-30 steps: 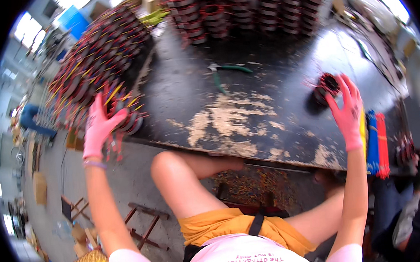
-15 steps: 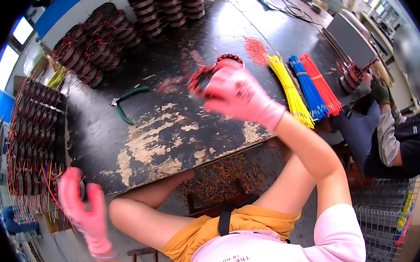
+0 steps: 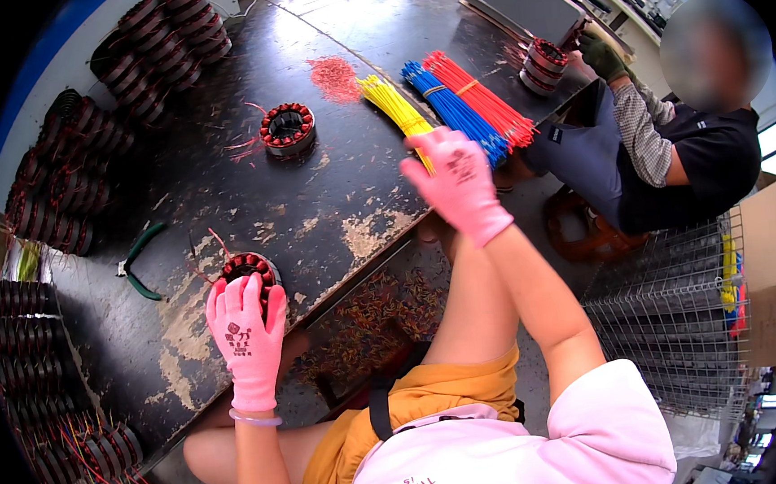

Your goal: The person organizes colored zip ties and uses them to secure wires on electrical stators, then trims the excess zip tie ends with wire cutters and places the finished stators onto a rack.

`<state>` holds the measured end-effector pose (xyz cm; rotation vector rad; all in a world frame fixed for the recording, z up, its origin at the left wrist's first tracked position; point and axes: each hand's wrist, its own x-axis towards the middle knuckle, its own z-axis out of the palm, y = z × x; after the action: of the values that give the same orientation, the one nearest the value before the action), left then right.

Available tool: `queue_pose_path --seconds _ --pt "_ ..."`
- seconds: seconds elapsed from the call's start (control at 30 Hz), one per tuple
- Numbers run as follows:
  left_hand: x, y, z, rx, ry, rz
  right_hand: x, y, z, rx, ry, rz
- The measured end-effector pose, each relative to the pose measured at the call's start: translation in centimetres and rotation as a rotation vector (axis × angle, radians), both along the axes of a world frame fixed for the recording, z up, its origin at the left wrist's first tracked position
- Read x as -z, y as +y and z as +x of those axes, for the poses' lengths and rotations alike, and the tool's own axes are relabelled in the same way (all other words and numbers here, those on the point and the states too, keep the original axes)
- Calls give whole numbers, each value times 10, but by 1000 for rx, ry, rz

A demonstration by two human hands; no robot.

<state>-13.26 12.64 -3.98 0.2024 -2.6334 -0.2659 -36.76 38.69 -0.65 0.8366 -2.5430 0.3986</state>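
Note:
A motor stator [image 3: 259, 265], a ring with red-topped windings and loose red leads, rests near the table's front edge. My left hand [image 3: 247, 337], in a pink glove, grips its near side with the fingers over the rim. My right hand [image 3: 458, 183], also gloved in pink, hovers over the near end of a bundle of yellow wires [image 3: 387, 103], thumb and fingers apart. Yellow ends show between them; contact is hard to make out. Another stator [image 3: 287, 130] stands by itself further back on the table.
Blue wires [image 3: 455, 111] and red wires [image 3: 481, 99] lie beside the yellow ones. Green-handled pliers [image 3: 144, 259] lie left. Stacked stators [image 3: 70, 192] fill the far left. Red scraps [image 3: 335, 79] sit behind. A co-worker [image 3: 687, 149] sits at right near more stators [image 3: 543, 67].
My right hand has let go of a stator, which now stands on the table, and moved to the yellow wires. My left hand came from the left side onto another stator. The view turned.

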Motion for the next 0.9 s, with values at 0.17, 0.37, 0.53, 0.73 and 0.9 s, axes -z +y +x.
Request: queue_pose_path --seconds 0.17,0.37,0.53,0.73,0.9 --pt "-10 -1 6 38 -41 29 2 54 -22 264 -436 134" --pt "-15 -1 13 72 -60 40 0 54 -29 339 -449 186" --pt "-14 11 6 -2 -55 26 -7 67 -21 318 -462 110" --pt "-7 5 11 22 -75 79 -35 108 11 314 -545 -17" --pt "-50 -12 46 127 -191 67 -106 86 87 340 -599 -452"
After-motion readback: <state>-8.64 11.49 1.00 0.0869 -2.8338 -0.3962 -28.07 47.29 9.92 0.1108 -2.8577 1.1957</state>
